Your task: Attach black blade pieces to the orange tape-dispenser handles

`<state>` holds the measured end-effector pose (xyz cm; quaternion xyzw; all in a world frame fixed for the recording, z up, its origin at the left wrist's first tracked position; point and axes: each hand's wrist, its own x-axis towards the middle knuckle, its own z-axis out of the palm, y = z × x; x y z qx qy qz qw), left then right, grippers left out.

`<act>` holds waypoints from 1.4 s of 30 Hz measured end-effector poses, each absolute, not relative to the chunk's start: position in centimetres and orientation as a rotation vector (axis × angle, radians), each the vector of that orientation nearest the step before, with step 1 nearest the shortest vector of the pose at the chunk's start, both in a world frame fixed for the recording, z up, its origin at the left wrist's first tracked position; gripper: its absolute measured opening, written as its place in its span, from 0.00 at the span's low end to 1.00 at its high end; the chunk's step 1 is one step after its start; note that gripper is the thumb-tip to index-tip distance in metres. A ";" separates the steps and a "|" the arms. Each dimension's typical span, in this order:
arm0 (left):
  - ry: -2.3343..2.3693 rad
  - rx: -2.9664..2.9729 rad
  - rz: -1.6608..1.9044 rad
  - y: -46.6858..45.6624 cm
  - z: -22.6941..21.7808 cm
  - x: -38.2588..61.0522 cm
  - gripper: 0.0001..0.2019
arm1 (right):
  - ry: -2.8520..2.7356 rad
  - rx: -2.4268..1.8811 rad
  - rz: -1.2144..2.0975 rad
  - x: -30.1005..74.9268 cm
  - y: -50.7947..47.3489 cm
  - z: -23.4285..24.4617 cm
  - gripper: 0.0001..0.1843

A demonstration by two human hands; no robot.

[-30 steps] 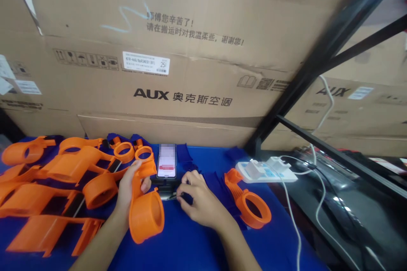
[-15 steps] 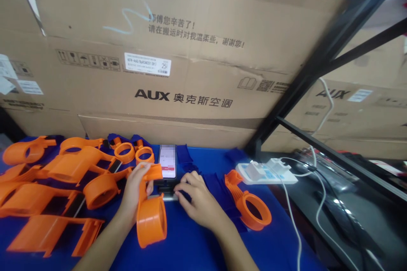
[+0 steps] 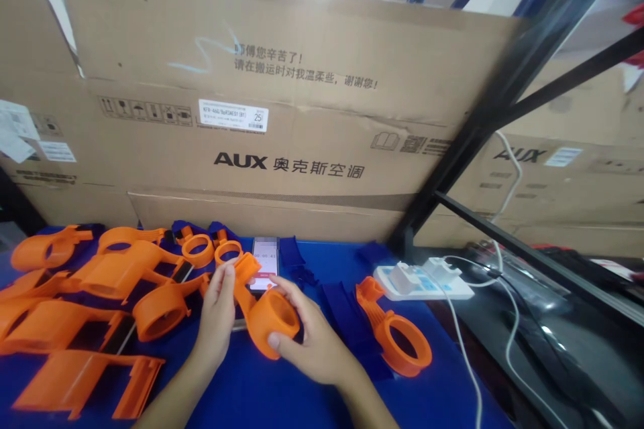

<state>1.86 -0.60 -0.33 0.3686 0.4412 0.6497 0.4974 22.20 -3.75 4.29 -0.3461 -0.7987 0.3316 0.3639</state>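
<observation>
The left hand (image 3: 219, 301) pinched the upper end of an orange tape dispenser (image 3: 266, 332), while the right hand (image 3: 316, 342) gripped its ring, thumb on the near side, fingers around the far side. The dispenser was held at a tilt between both hands, above the blue tabletop (image 3: 246, 399). To its left lay a cluster of similar orange dispensers (image 3: 158, 315), several with black strips; to the right, another single dispenser (image 3: 407, 352) rested beside dark blue pieces (image 3: 345, 315). Beyond the hands, a partly covered smartphone (image 3: 265, 255) showed a timer. A white power strip (image 3: 457, 289) held plugs. Behind everything stood an AUX air-conditioner carton (image 3: 302, 120).
</observation>
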 end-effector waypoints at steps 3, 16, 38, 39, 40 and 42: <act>1.020 0.880 1.512 -0.4 -0.5 2.4 0.31 | -1.992 -0.979 0.628 22.4 -3.4 4.2 0.35; 1.291 1.781 1.196 -8.1 -1.3 -2.2 0.13 | -1.574 -1.856 -0.301 26.9 -0.2 3.5 0.27; 1.832 2.454 0.968 -7.5 1.2 -15.3 0.21 | -1.640 -2.117 -0.402 29.2 1.7 2.3 0.25; 1.870 2.537 0.905 -7.1 1.0 -15.2 0.22 | -1.645 -2.103 -0.389 29.3 1.8 2.2 0.25; 1.902 2.608 0.850 -6.9 0.7 -15.1 0.23 | -1.651 -2.087 -0.372 29.5 1.9 2.1 0.25; 1.926 2.699 0.770 -6.5 0.3 -14.9 0.24 | -1.661 -2.054 -0.336 29.8 2.2 1.9 0.27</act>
